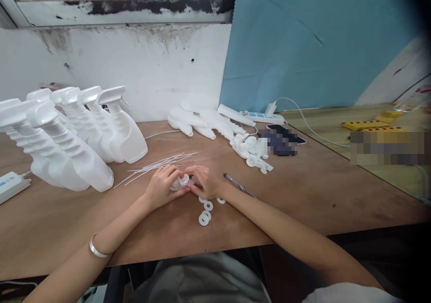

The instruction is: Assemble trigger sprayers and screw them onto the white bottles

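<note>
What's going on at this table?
A person sits at a brown table, holding a small white plastic part between the left hand and right hand. Flat white rings lie nearer the person, and thin white sticks lie just beyond the hands. White spray bottles stand to the left; a pen-like tool lies to the right.

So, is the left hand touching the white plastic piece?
Touching: the head view shows the left hand curled against the white plastic piece, with no gap between.

No lettering or numbers can be read.
</note>
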A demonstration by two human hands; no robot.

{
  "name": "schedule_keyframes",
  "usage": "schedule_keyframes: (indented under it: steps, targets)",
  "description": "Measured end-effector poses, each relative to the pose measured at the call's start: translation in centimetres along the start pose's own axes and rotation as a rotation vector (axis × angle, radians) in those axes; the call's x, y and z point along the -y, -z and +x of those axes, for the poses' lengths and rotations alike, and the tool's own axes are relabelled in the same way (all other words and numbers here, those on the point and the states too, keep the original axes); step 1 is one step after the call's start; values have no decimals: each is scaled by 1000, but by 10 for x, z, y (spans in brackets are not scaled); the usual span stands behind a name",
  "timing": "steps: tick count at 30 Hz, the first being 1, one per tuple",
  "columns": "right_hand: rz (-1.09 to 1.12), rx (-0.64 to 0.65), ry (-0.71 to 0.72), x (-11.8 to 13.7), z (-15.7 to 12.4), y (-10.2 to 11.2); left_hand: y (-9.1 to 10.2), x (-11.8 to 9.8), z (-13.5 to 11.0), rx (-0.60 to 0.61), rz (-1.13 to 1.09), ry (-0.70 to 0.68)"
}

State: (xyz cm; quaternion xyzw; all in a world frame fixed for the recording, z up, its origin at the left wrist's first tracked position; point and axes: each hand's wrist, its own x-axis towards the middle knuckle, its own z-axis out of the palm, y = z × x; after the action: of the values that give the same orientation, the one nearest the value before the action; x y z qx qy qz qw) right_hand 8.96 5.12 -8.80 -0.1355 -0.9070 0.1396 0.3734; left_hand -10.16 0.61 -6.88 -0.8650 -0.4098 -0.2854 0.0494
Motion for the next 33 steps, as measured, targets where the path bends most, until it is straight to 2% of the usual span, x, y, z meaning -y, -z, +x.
schedule_keyframes:
  steps: [2,5,8,10,15,20,30,33]
  targets:
    - [65,17,-29,0,0,3,-1,1,-1,-6,22,-15]
    - [119,-15,-179,-2,2,4,-3,0,-1,-10,21,-12]
    - [28,-55,-321,-8,6,0,-2,-2,0,-13,10,10]
    - [-88,-40,-367,-14,7,-5,-2,-4,1,-9,9,23]
    - [-307,167,-395,-20,8,-10,0,-7,1,25,-10,7]
    - [-362,308,-424,-22,8,-8,0,-8,1,29,-45,14]
    - [-408,302,-462,-39,17,-9,-2,-14,2,60,-83,66]
    - [-439,242,-441,-38,20,-8,-2,-15,2,84,-107,65]
